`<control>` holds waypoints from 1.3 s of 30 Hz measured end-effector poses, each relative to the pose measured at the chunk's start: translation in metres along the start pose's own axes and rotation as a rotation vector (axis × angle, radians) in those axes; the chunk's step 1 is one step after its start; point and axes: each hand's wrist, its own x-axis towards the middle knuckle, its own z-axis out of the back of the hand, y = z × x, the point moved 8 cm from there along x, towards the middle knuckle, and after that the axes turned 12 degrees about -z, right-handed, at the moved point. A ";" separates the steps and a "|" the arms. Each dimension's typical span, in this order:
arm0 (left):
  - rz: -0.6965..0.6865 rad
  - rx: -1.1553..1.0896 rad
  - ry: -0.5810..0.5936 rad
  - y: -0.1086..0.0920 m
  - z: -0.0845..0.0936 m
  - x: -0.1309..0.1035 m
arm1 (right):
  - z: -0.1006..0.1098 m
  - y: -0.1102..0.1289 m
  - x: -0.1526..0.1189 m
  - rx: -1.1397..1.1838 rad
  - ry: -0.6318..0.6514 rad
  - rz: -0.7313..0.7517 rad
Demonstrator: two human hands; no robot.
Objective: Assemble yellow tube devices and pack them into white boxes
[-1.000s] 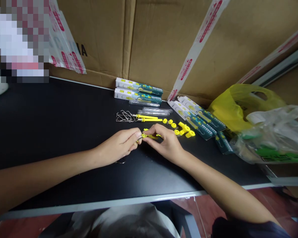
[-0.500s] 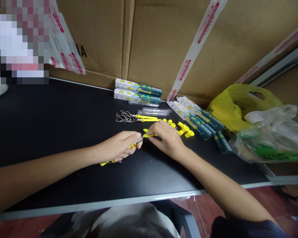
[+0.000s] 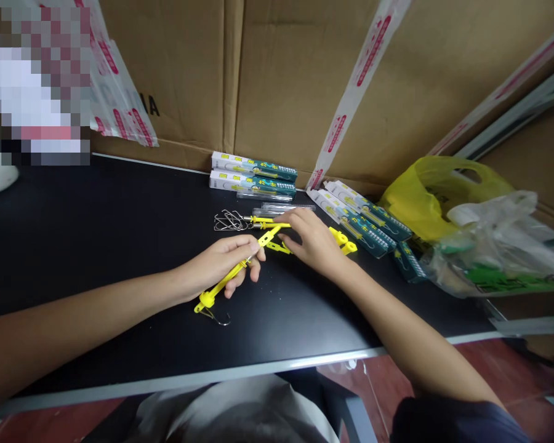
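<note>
My left hand (image 3: 235, 261) is closed around a yellow spring scale core (image 3: 224, 282). Its lower end carries a yellow cap and a metal hook (image 3: 222, 320) that hangs just over the black table; its flat slotted end (image 3: 268, 236) sticks out past my thumb towards the upper right. My right hand (image 3: 314, 243) is over the loose parts, thumb and forefinger apart, its other fingers partly hidden. Close to its fingertips lie yellow rods (image 3: 265, 219) with wire hooks (image 3: 231, 220) and a small flat yellow piece (image 3: 277, 247). Yellow caps (image 3: 349, 247) show beyond the hand.
Clear plastic tubes (image 3: 264, 196) lie in front of two printed boxes (image 3: 253, 183) by the cardboard wall (image 3: 277, 80). More boxes (image 3: 355, 221) lie to the right, beside a yellow bag (image 3: 410, 209) and a clear bag (image 3: 503, 246). The table's front edge (image 3: 212, 379) runs near me.
My right hand has let go of the scale core's slotted end and moved slightly up and away to the right. My left hand has tilted the core, and more of it shows.
</note>
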 end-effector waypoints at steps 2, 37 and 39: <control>0.004 -0.023 -0.013 0.000 0.002 0.000 | 0.000 -0.016 0.007 -0.098 0.014 -0.079; 0.024 0.084 0.070 0.005 -0.004 -0.001 | -0.010 -0.064 0.004 1.466 0.061 -0.740; 0.027 0.087 0.071 0.005 -0.004 -0.001 | -0.013 -0.056 0.004 1.487 0.105 -0.726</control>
